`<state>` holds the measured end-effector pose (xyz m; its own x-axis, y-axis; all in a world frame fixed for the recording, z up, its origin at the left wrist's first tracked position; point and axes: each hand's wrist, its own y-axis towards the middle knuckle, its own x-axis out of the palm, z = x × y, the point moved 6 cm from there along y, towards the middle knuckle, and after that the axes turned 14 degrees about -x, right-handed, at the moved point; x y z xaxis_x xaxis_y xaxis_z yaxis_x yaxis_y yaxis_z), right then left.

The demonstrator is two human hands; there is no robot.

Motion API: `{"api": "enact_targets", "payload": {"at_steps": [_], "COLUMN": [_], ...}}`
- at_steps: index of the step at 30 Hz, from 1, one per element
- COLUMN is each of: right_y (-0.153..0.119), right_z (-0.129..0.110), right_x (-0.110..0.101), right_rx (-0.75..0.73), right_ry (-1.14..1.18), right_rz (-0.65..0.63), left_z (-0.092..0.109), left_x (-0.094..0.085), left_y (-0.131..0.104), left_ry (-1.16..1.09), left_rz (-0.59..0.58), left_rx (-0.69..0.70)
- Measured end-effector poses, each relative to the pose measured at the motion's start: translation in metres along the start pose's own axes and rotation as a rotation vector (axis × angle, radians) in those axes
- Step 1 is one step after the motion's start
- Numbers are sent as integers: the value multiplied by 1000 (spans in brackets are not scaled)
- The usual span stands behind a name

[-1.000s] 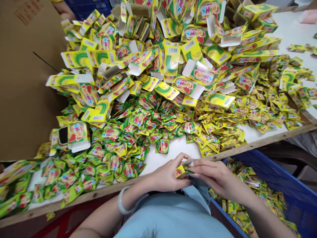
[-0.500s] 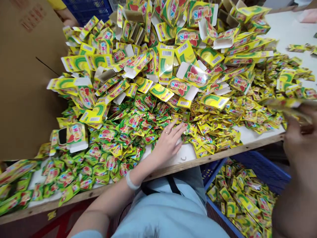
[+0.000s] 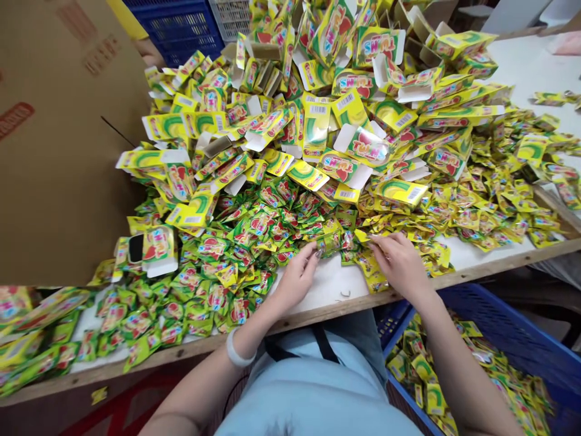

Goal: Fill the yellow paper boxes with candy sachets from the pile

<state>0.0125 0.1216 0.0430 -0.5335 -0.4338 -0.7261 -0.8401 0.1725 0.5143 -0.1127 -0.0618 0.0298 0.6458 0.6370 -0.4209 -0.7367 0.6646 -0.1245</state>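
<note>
My left hand (image 3: 297,275), with a white band at its wrist, is at the near edge of the candy pile. Its fingers are closed on the end of a green candy packet (image 3: 330,243). Across a small gap, my right hand (image 3: 402,264) pinches a yellow candy packet (image 3: 362,235) between thumb and fingers. Green watermelon-print packets (image 3: 254,227) lie heaped in front of and left of my left hand. Yellow packets (image 3: 438,224) spread around and beyond my right hand. Flat-topped yellow-green cartons (image 3: 363,145), several with flaps open, are piled behind the packets.
A large brown cardboard box (image 3: 59,157) stands at the left. Below the table's wooden edge (image 3: 481,269), a blue crate (image 3: 503,321) holds filled yellow cartons or packets. More blue crates (image 3: 181,30) are at the back, beside a person's arm (image 3: 149,51). A dark oval-windowed carton (image 3: 136,248) lies left.
My right hand has come in from the far right, where it held a blurred carton-like thing, to the pile. My left hand's spread fingers have closed on a packet. The view has shifted slightly.
</note>
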Motion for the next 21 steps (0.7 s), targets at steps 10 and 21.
{"api": "enact_targets", "payload": {"at_steps": [10, 21], "right_y": [-4, -10], "right_z": [-49, -43], "right_x": [44, 38], "right_rx": [401, 472], "right_ry": [879, 1010], "right_rz": [169, 226], "left_z": [8, 47], "left_x": [3, -14], "left_y": [-17, -6], "left_ry": [-586, 40], "left_rz": [-234, -169], "left_rx": [-235, 89]}}
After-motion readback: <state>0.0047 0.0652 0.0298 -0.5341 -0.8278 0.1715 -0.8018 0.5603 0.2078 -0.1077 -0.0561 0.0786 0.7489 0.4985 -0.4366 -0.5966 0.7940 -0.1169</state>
